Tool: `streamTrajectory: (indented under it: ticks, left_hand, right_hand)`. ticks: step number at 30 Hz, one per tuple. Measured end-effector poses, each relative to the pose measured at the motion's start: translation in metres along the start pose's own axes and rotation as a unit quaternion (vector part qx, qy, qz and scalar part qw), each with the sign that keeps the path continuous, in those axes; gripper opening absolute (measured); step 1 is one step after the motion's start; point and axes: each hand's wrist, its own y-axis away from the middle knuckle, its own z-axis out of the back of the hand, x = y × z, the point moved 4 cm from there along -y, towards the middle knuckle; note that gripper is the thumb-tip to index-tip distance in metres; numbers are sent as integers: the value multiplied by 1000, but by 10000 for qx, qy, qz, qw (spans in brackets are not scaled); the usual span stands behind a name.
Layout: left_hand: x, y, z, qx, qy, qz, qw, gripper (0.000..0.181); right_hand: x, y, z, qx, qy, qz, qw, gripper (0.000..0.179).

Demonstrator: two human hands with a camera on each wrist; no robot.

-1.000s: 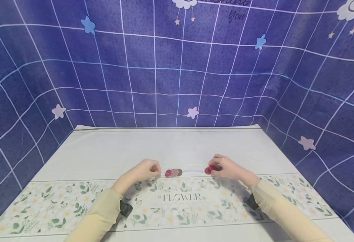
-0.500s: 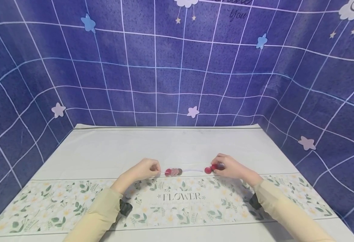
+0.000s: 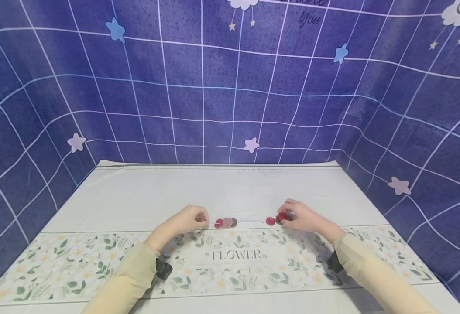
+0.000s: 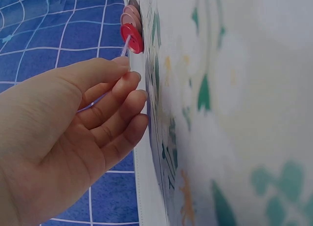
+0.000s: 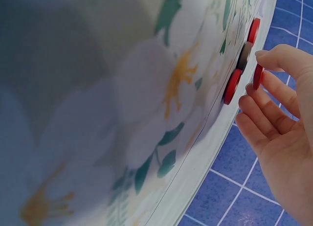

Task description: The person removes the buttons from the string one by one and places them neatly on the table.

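String (image 3: 250, 220), pale and thin, lies along the white cloth (image 3: 155, 187) beside the far edge of the flowered band (image 3: 96, 266); from my end I see its left part pinched between thumb and forefinger of the left hand (image 3: 188, 218), the other fingers loosely bent. Just right of that pinch it enters a hole in the strung red button (image 4: 132, 38), with pink buttons (image 4: 130, 21) and a dark button (image 3: 234, 222) overlapping to its right; they show too small for me to tell whether it runs through every one. Past a bare stretch of string, the right hand (image 3: 298, 217) grasps the held red button (image 5: 258, 77) on edge between thumb and forefinger, near a short row on the cloth: a left red button (image 3: 270, 221), a brownish button (image 5: 244, 56) and a right red button (image 5: 232, 86). I judge the buttons light, hard and smooth, unlikely to break but apt to skid, so I would take each by opposite sides of its rim, leaving the holes uncovered. The string I reckon bendy and nearly weightless; a pinch close to the hole should steady it best.
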Motion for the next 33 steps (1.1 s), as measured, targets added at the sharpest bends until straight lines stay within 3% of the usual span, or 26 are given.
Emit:
streamTrajectory:
  ticks: [33]
  left_hand:
    - [0,0,0,28,-6,76,10000,5]
  right_hand:
    - [-11,15,7,-149,0,-65,9999,26]
